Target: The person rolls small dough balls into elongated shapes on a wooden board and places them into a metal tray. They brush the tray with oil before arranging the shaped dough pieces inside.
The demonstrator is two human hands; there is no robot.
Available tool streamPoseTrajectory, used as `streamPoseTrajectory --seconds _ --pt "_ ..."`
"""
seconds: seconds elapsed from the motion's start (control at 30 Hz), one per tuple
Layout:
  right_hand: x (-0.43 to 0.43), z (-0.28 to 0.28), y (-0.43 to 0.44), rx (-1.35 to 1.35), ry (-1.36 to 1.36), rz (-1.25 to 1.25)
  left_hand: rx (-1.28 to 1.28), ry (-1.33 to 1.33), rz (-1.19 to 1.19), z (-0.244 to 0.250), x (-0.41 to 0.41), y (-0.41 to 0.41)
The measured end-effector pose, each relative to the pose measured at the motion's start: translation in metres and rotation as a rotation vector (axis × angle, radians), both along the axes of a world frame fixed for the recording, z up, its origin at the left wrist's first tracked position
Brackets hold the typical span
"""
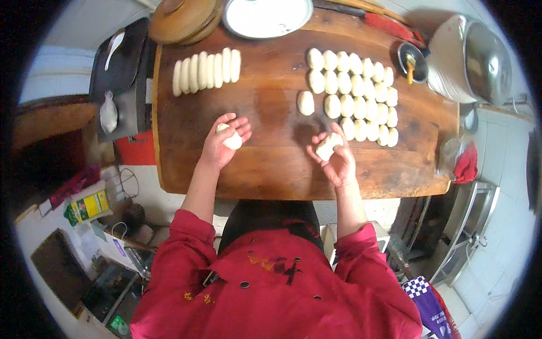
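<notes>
In my left hand lies an oval dough piece, with the thumb over it and the fingers curled upward. My right hand grips another dough piece between thumb and fingers, just above the table. Beyond it and to the right, oval dough pieces stand in several close rows. One single dough piece lies apart at the left of those rows. At the far left, several long dough rolls lie side by side on the wooden table.
A white enamel basin and a round wooden lid sit at the back edge. Far right are a black bowl with a yellow-handled brush and a big metal pot. A red-sheathed tool lies behind.
</notes>
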State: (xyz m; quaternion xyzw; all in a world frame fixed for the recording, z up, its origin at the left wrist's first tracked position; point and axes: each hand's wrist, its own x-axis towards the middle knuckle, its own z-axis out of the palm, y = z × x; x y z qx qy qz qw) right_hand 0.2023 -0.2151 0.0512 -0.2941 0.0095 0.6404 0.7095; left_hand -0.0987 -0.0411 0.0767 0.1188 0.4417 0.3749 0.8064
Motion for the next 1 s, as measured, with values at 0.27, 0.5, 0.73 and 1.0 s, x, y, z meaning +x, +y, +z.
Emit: streamPoseTrajectory --seconds 0.27,0.5,0.73,1.0 --pt "-0.095 -0.042 0.048 -0.541 -0.862 0.424 0.518 0.990 -0.522 -0.030 -0.124 -0.032" --pt "-0.165 -0.032 0.021 -0.187 -2.399 0.643 1.259 1.470 -0.993 -0.044 -0.192 -0.064" --pt "-0.139 -0.055 0.146 -0.169 -2.474 0.533 1.500 1.714 -0.713 -0.080 -0.134 0.048" --pt "-0.153 -0.052 0.045 -0.077 -2.421 0.717 1.463 1.558 -1.199 -0.075 -0.171 -0.053"
